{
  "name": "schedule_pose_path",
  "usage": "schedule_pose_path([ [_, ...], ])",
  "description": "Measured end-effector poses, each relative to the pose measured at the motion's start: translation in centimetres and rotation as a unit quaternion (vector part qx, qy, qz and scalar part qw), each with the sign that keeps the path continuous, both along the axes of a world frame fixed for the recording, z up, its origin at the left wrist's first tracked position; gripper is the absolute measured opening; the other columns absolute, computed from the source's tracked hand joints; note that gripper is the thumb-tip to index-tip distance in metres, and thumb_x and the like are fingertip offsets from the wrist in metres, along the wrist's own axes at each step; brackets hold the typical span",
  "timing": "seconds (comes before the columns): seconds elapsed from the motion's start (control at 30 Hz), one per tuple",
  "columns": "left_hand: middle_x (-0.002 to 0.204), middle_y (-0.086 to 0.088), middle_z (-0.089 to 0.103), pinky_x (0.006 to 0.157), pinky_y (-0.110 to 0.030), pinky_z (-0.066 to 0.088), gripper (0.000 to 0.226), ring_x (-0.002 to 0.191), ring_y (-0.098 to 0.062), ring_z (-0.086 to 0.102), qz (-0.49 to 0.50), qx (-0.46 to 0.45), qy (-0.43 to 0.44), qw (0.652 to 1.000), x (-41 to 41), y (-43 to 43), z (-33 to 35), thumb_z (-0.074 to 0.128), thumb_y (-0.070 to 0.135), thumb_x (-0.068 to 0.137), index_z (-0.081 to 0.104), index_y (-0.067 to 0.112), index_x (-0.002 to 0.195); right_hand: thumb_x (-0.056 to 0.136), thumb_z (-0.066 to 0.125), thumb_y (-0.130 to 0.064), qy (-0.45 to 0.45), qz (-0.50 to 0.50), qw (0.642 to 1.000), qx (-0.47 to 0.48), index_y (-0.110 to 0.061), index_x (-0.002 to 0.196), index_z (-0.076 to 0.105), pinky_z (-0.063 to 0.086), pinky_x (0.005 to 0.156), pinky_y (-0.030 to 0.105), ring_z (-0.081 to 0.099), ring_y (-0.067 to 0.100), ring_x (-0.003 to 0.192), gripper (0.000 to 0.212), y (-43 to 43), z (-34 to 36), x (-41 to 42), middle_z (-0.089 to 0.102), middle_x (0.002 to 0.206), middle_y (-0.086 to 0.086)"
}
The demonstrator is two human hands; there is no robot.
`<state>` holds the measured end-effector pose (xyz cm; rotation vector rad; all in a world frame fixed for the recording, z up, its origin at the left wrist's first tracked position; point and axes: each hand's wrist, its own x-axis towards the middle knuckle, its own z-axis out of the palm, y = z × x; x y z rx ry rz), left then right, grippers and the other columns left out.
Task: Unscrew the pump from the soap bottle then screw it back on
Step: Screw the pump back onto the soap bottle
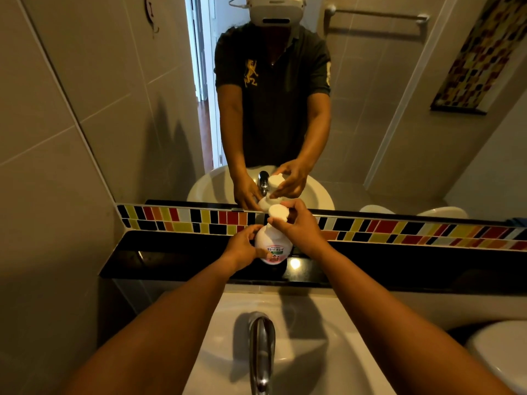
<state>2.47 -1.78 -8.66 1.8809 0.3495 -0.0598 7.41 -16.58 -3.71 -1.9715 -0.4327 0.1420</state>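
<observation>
Soap bottle point(273, 243): white, rounded, wide at the bottom & narrowing toward the neck. Label on the front w/ red lettering on a white band, pinkish area lower down; print too small to read. Pump point(279, 214) is white too, w/ a broad flat lobed top, sitting at the bottle's neck. Can't tell if the threads are fully seated, since fingers cover the collar.

Bottle stands upright on the black shelf point(176, 260), a glossy ledge behind the sink point(328, 346), just below the strip of colored tiles point(399, 230) & the mirror point(370, 109). It's roughly centered above the faucet point(261, 349).

Left hand point(242, 248) is on the bottle's left side, fingers curled over the shoulder & thumb across the label, closed around the body. Bottle sits to the right of that palm, touching it.

Right hand point(298, 226) comes in from the right, at neck height. Fingertips pinch the base of the pump from the right & front, w/ one finger up behind the pump top. Pump is just left of & slightly above the knuckles. Grip is narrow, closed on the pump.

Mirror shows the same hold from the far side: one hand low on the bottle, the other wrapped around the pump.
</observation>
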Motion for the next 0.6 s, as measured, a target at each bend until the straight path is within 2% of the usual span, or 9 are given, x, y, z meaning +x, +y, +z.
schedule_pose_path([
  [0.1, 0.136, -0.008, 0.058, 0.096, -0.040, 0.052, 0.073, 0.126, -0.029, 0.054, 0.000, -0.005, 0.000, 1.000, 0.0, 0.0, 0.0, 0.080, 0.002, 0.072, 0.049, 0.017, 0.136, 0.082, 0.077, -0.028, -0.007, -0.003, 1.000, 0.004, -0.014, 0.129, 0.045, 0.054, 0.097, 0.047, 0.061, 0.028, 0.115, 0.058, 0.3, -0.1, -0.3, 0.060, 0.128, 0.013],
  [0.17, 0.134, -0.009, 0.059, 0.097, -0.040, 0.053, 0.073, 0.125, -0.029, 0.055, 0.000, -0.010, -0.003, 1.000, 0.0, 0.0, -0.1, 0.081, 0.001, 0.070, 0.051, 0.018, 0.135, 0.083, 0.075, -0.024, 0.005, 0.031, 0.999, 0.010, -0.018, 0.135, 0.043, 0.052, 0.099, 0.048, 0.058, 0.027, 0.120, 0.061, 0.0, -0.2, -0.3, 0.057, 0.133, 0.011],
  [0.27, 0.133, -0.009, 0.060, 0.099, -0.043, 0.052, 0.072, 0.124, -0.028, 0.055, -0.001, -0.013, -0.001, 1.000, 0.1, 0.1, -0.1, 0.081, 0.000, 0.070, 0.052, 0.017, 0.134, 0.090, 0.067, -0.022, 0.072, 0.087, 0.993, 0.035, -0.024, 0.148, 0.036, 0.049, 0.103, 0.045, 0.050, 0.025, 0.130, 0.065, -1.0, 0.3, -0.3, 0.049, 0.145, 0.007],
  [0.37, 0.134, -0.010, 0.059, 0.101, -0.048, 0.051, 0.074, 0.124, -0.029, 0.055, -0.002, -0.010, 0.004, 1.000, 0.1, 0.2, -0.2, 0.082, 0.001, 0.069, 0.052, 0.017, 0.134, 0.096, 0.058, -0.019, 0.130, 0.124, 0.982, 0.058, -0.027, 0.151, 0.034, 0.054, 0.091, 0.033, 0.048, 0.019, 0.128, 0.060, -2.2, 0.9, -0.1, 0.047, 0.145, 0.003],
  [0.47, 0.133, -0.009, 0.060, 0.101, -0.050, 0.050, 0.073, 0.124, -0.029, 0.055, -0.003, -0.005, 0.003, 1.000, 0.1, 0.3, -0.2, 0.083, 0.002, 0.069, 0.052, 0.018, 0.133, 0.098, 0.054, -0.014, 0.125, 0.129, 0.982, 0.058, -0.024, 0.148, 0.038, 0.058, 0.078, 0.024, 0.053, 0.015, 0.119, 0.054, -2.5, 1.1, 0.0, 0.052, 0.134, 0.000],
  [0.6, 0.132, -0.009, 0.061, 0.100, -0.047, 0.052, 0.071, 0.122, -0.028, 0.056, -0.003, -0.007, -0.001, 1.000, 0.0, 0.2, -0.2, 0.082, 0.002, 0.069, 0.053, 0.017, 0.132, 0.097, 0.055, -0.014, 0.108, 0.123, 0.985, 0.053, -0.022, 0.145, 0.041, 0.058, 0.080, 0.027, 0.056, 0.019, 0.118, 0.050, -2.3, 1.0, 0.0, 0.054, 0.135, 0.006],
])
